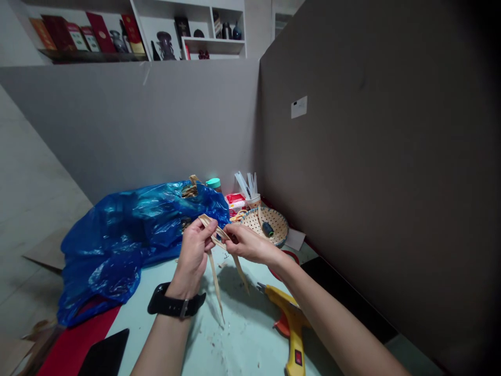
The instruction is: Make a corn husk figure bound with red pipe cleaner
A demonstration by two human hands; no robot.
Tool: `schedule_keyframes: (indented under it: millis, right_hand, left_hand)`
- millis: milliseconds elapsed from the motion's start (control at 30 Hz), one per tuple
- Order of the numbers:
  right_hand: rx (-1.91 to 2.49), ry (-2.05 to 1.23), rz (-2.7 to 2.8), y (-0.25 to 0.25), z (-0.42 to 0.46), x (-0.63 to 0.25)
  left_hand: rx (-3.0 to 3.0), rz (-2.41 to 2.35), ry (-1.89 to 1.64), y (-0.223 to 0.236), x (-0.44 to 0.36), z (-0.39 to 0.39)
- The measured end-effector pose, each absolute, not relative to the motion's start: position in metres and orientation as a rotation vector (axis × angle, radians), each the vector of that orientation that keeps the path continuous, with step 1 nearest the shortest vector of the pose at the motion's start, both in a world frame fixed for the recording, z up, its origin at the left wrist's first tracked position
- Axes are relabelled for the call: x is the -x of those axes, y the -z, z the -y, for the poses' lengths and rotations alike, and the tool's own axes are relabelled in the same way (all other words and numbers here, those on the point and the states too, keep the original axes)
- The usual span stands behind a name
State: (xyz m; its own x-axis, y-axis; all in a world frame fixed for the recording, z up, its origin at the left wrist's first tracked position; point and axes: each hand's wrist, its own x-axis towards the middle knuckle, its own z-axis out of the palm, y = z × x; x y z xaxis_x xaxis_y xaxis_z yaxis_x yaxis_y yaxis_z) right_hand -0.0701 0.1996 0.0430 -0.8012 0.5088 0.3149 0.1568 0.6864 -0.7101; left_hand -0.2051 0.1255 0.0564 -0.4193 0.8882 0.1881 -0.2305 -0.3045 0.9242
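Both hands meet above a pale green table (pixel 242 339). My left hand (pixel 193 256), with a black watch on its wrist, is closed on the folded top of several tan flat strips (pixel 215 274). My right hand (pixel 246 243) pinches the same strips from the right side. Two strip ends hang down toward the table. Under my right forearm lies a yellow glue gun (pixel 291 326) with a red switch.
A large blue plastic bag (pixel 129 235) with more strips fills the left of the table. A woven basket (pixel 274 222) holding a dark spool, a cup of sticks (pixel 250 190) and a teal-lidded jar (pixel 213 183) stand by the grey partitions. A black phone (pixel 105 355) lies on red cloth.
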Motion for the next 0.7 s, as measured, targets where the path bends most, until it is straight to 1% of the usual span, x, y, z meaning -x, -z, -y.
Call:
schedule_keyframes:
  millis: [100, 267, 433, 467, 533, 633, 700]
  right_hand:
    - [0.517, -0.803, 2.465, -0.042, -0.201, 0.068]
    - [0.569, -0.708, 2.571, -0.036, -0.213, 0.061]
    - [0.822, -0.508, 2.504, -0.035, -0.239, 0.040]
    - [0.847, -0.534, 2.466, -0.038, -0.241, 0.036]
    - [0.767, -0.704, 2.339, -0.047, -0.237, 0.035]
    - [0.451, -1.084, 2.154, -0.060, -0.215, 0.045]
    - [0.278, -1.260, 2.129, -0.063, -0.198, 0.055]
  left_hand:
    - [-0.894, -1.104, -1.942, -0.068, 0.220, -0.116]
    - [-0.805, -1.064, -2.077, -0.083, 0.241, -0.102]
    - [-0.789, -1.058, -2.170, -0.092, 0.253, -0.092]
    - [-0.811, -1.066, -2.163, -0.094, 0.253, -0.089]
    - [-0.891, -1.104, -2.064, -0.094, 0.249, -0.088]
    - [-1.027, -1.147, -1.812, -0.089, 0.230, -0.093]
    - [-1.100, -1.134, -1.680, -0.084, 0.215, -0.100]
